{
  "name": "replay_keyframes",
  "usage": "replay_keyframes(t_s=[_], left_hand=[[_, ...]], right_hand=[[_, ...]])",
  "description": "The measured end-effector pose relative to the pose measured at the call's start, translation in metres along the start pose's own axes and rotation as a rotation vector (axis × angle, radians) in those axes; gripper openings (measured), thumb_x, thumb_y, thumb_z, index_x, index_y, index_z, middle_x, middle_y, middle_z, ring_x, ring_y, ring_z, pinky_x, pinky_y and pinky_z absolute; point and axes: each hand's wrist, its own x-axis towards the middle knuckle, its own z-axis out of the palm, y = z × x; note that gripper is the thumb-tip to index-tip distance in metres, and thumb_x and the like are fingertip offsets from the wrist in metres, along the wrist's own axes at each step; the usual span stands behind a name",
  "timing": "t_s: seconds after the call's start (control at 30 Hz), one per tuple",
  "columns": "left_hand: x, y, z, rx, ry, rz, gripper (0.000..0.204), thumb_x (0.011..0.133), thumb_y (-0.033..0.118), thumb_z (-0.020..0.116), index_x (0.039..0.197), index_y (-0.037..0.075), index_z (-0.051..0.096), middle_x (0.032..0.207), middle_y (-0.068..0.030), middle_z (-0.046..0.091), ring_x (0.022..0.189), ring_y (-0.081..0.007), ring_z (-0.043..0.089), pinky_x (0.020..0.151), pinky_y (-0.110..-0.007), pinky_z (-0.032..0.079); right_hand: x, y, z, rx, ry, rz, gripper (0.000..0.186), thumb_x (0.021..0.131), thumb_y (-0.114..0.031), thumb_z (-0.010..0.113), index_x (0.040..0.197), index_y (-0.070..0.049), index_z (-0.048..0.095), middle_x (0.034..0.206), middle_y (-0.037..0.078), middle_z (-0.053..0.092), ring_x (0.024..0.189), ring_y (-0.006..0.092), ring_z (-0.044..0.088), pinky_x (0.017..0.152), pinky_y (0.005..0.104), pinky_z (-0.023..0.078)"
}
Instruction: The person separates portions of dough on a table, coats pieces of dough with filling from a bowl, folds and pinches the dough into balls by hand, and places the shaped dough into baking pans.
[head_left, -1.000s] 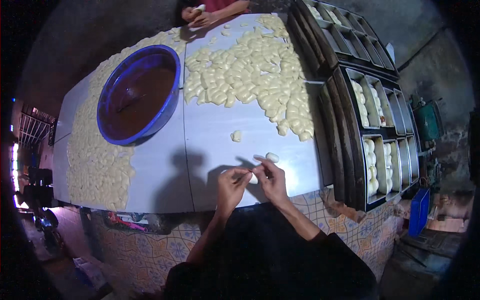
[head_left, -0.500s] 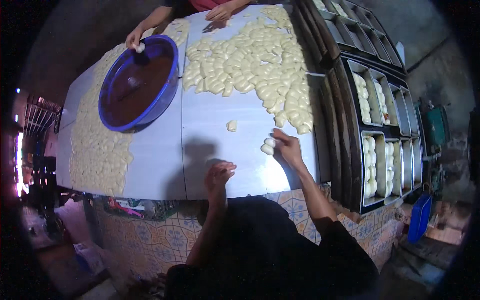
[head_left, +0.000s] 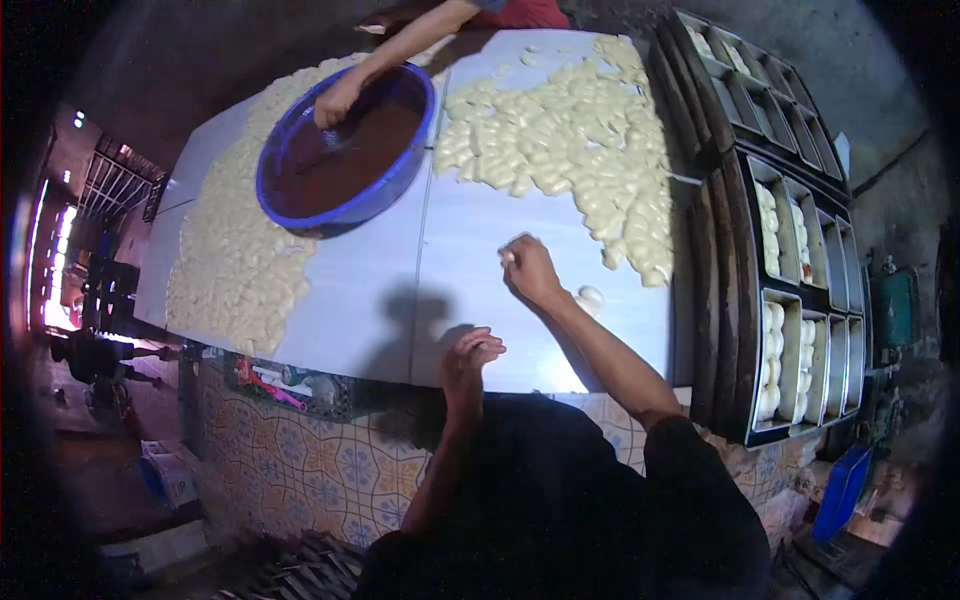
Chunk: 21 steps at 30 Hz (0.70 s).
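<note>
My right hand (head_left: 532,268) is closed in a pinch on a small pale dough piece (head_left: 507,258), low over the white tabletop. Beside the right forearm lie smooth white dough balls (head_left: 590,298), partly hidden by the wrist. My left hand (head_left: 472,360) hovers at the near table edge, its fingers loosely stretched and holding nothing. Beyond my right hand spreads a sheet of flattened dough pieces (head_left: 570,130). A blue tub (head_left: 345,215) with brown filling (head_left: 360,165) stands farther left, and a co-worker's hand (head_left: 340,102) reaches into it.
More flat dough pieces (head_left: 235,270) cover the table's left side. To the right, black-framed loaf tins (head_left: 810,300), several with rows of dough balls, stand by a dark wooden rack (head_left: 715,290). Tools lie on a shelf below the table (head_left: 400,280).
My right hand has left the white dough balls and moved left to the lone dough piece, closing on it. The co-worker's hand has gone down into the tub. The whole view has shifted.
</note>
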Motion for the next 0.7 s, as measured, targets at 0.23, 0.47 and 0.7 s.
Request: replay_keyframes(t_s=[0.23,0.47,0.7], left_hand=[[0.02,0.024,-0.006,0.18,0.038,0.109,0.033,0.094,0.008,0.056,0.124,-0.004,0.056,0.113,-0.0087,0.06,0.098,-0.0115,0.057,0.081,-0.024,0.048],[0.034,0.03,-0.008,0.201,0.1,0.194,0.018,0.081,0.001,0.071,0.098,-0.004,0.068,0.088,-0.0054,0.068,0.08,-0.0102,0.061,0.075,-0.024,0.048],[0.049,0.052,-0.007,0.166,-0.072,0.117,0.021,0.083,-0.006,0.064,0.104,-0.006,0.063,0.099,-0.0085,0.067,0.088,-0.012,0.063,0.077,-0.025,0.052]], right_hand=[[-0.083,-0.121,-0.029,0.694,-0.06,0.087,0.027,0.087,-0.01,0.066,0.112,-0.001,0.066,0.113,0.009,0.055,0.104,0.0175,0.055,0.083,0.027,0.047],[-0.075,-0.124,-0.012,0.84,0.144,0.167,0.047,0.101,-0.039,0.038,0.117,-0.002,0.061,0.112,0.007,0.055,0.102,0.0148,0.053,0.076,0.0242,0.042],[-0.076,-0.134,-0.02,0.451,0.1,0.03,0.04,0.092,-0.025,0.056,0.127,-0.006,0.057,0.127,0.014,0.044,0.114,0.0252,0.047,0.096,0.0363,0.041]])
